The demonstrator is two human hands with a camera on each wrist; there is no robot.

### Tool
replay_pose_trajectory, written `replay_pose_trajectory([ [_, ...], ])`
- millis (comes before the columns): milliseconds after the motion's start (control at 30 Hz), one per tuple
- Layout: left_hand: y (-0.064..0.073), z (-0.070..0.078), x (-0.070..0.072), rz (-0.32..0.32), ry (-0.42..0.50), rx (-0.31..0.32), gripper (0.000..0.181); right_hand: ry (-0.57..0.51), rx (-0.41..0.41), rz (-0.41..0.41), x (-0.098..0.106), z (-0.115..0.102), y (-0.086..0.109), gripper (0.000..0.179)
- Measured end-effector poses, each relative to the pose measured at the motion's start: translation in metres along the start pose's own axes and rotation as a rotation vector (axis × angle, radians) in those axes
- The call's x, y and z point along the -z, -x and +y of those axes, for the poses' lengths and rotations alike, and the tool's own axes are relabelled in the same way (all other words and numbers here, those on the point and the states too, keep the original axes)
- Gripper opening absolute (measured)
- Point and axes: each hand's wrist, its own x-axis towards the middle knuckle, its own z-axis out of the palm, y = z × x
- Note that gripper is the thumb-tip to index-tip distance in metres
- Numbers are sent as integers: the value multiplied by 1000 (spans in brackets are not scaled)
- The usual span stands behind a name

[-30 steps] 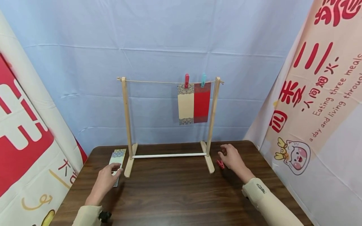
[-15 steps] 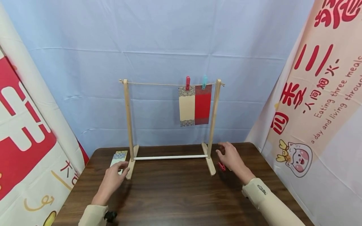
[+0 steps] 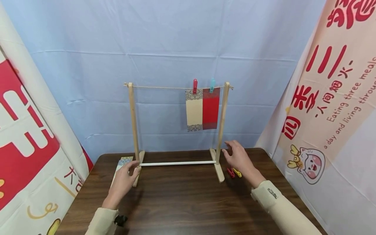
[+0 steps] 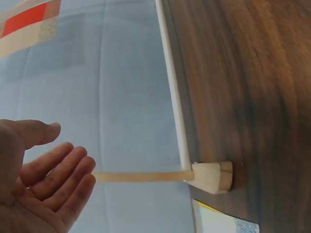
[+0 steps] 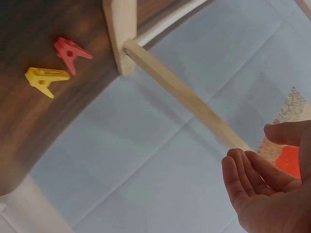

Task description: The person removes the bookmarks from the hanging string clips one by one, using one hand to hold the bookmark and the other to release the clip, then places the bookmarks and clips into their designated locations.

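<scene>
My left hand (image 3: 124, 179) is held above the table by the rack's left foot, fingers relaxed and holding nothing. It partly hides patterned paper cards (image 3: 125, 160) lying on the table. Beside the right post hovers my right hand (image 3: 239, 160), its palm bare in the right wrist view. Below it lie a red clothespin (image 3: 230, 172) and a yellow clothespin (image 3: 236, 172). On the rack's string, a red clothespin (image 3: 195, 86) grips a beige card (image 3: 194, 111) with patterned ends. Alongside, a teal clothespin (image 3: 212, 85) holds a red card (image 3: 211, 109).
The wooden rack (image 3: 133, 120) stands at the back of the brown table (image 3: 176, 202), with a white bar (image 3: 176, 163) low between its feet. Behind hangs a blue cloth (image 3: 164, 39). Printed cloths (image 3: 337, 130) flank both sides.
My left hand has moved right and up, away from the cards toward the left post. The right hand has risen slightly, and the yellow clothespin now shows beneath it.
</scene>
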Motion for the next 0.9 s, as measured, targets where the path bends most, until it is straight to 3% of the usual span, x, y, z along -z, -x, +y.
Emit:
replay_pose_trajectory([
  [267,-10,13,-10,1,67,-21,43,-49,95,38,10,-14,-10,45],
  [667,-19,24,-20,-12,49,-44,44,-56,182,38,24,-26,-21,46],
  [900,-26,34,-22,0,49,-100,46,-58,233,38,34,-37,-32,47],
])
